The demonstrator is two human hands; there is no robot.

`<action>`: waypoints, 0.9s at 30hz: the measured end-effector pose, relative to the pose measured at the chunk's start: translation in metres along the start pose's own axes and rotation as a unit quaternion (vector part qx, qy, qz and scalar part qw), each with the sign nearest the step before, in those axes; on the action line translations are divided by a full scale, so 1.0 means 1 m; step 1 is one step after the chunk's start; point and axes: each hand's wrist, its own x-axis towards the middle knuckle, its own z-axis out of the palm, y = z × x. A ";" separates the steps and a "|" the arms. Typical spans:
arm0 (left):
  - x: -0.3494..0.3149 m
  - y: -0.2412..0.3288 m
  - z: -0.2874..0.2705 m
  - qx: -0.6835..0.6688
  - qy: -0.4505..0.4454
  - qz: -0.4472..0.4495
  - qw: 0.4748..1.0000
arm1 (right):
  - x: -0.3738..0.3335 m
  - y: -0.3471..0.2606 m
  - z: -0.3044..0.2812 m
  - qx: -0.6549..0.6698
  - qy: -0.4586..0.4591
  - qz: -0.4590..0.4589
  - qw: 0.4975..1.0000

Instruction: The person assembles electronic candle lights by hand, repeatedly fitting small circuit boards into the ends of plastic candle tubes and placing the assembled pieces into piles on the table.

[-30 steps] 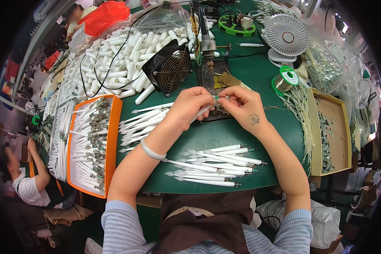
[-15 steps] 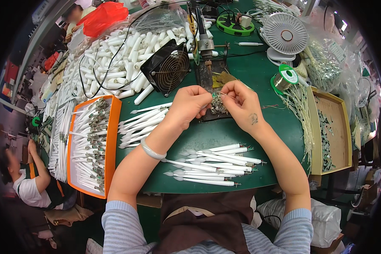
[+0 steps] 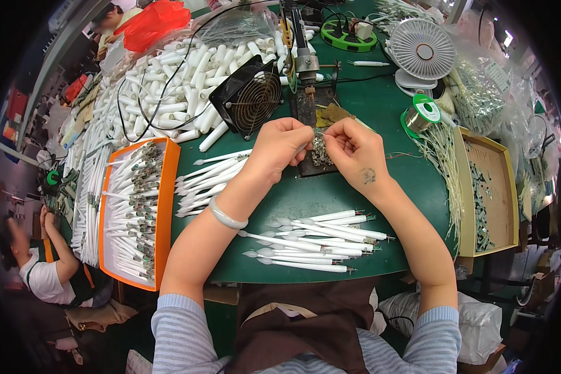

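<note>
Below the tip of a soldering iron [image 3: 309, 92] held upright in a stand, my two hands work close together with pinched fingers. My left hand [image 3: 287, 146] is closed, and whatever small part it grips is hidden by the fingers. In the pinch of my right hand [image 3: 357, 148] is a thin wire [image 3: 320, 133] that points toward the left fingertips. Just under the fingers lies a heap of grey solder scraps [image 3: 321, 153] on the dark stand base. A brownish-yellow sponge [image 3: 331, 115] sits behind my right hand. White candle-shaped sticks with flame tips [image 3: 318, 243] lie between my forearms.
A black fan [image 3: 246, 98] stands left of the iron before a pile of white tubes [image 3: 168, 93]. An orange box [image 3: 171, 215] of sticks is at left. Solder spool [image 3: 425, 112], white fan [image 3: 422, 52] and a yellow box [image 3: 513, 206] of small boards are at right.
Both hands stay at nearly the same spot, still pinching. My left hand has tilted slightly and moved a little upward, nearer the right fingertips.
</note>
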 end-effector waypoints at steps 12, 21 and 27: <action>0.000 -0.002 0.000 0.007 0.001 0.001 1.000 | -0.001 0.000 -0.001 -0.012 0.001 0.001 1.000; 0.002 -0.004 -0.011 -0.054 -0.001 -0.031 0.998 | -0.003 -0.001 -0.009 0.003 0.008 0.005 1.000; -0.013 -0.007 -0.017 -0.051 -0.013 -0.045 0.998 | -0.005 -0.004 -0.016 0.050 -0.011 0.043 0.998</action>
